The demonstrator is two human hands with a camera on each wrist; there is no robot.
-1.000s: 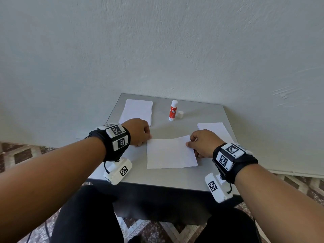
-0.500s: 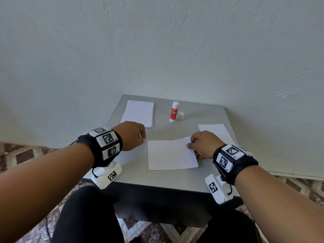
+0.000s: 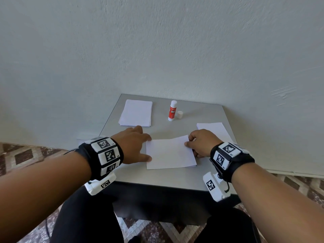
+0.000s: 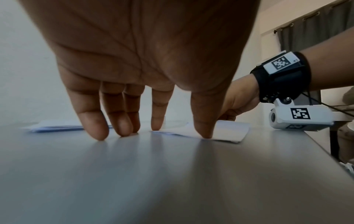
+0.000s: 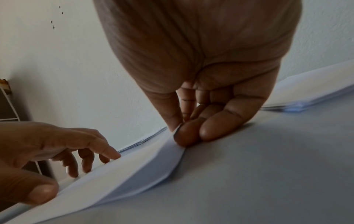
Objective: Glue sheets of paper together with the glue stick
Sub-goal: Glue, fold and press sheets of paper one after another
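Observation:
A white sheet of paper [image 3: 169, 152] lies in the middle of the grey table [image 3: 175, 178]. My left hand [image 3: 135, 146] is spread flat, its fingertips [image 4: 99, 133] on the table and the thumb on the sheet's left edge [image 4: 226, 131]. My right hand [image 3: 201, 142] pinches the right edge of the top sheet [image 5: 134, 171] between thumb and fingers, lifting it off a sheet beneath. An uncapped red and white glue stick [image 3: 172, 110] stands at the back, its white cap [image 3: 180, 114] beside it.
A stack of white sheets [image 3: 136, 113] lies at the table's back left. Another stack [image 3: 214, 130] lies at the right edge, behind my right hand. A pale wall rises close behind the table. A patterned floor shows on both sides.
My left hand, curled and drawn back half a second ago, has opened and come forward to rest on the sheet's left edge. My right hand keeps its pinch on the right edge.

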